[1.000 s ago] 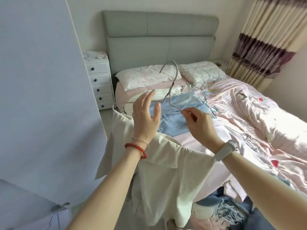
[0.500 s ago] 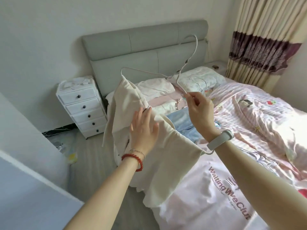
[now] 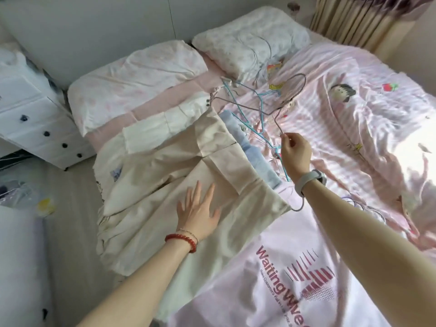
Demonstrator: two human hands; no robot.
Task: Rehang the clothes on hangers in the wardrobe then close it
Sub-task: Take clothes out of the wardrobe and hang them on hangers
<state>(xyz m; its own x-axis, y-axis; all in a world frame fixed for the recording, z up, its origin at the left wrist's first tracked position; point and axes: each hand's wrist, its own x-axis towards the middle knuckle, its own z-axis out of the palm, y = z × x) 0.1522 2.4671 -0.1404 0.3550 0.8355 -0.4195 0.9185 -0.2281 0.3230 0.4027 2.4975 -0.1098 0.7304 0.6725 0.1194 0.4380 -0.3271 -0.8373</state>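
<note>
Left hand (image 3: 199,212) flat (fingers straight) on cream garment (image 3: 179,161); right hand (image 3: 295,153) grip pinching grey hanger (image 3: 277,118).

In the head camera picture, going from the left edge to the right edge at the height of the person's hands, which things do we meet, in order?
White drawer unit → cream garment → left hand flat on it → folded blue garment → right hand pinching the grey wire hanger → pink striped duvet.

Cream garment (image 3: 165,166): matt woven cloth, creased; grey hanger (image 3: 278,114): thin smooth wire; quilt (image 3: 354,119): soft-sheened cloth.
</note>
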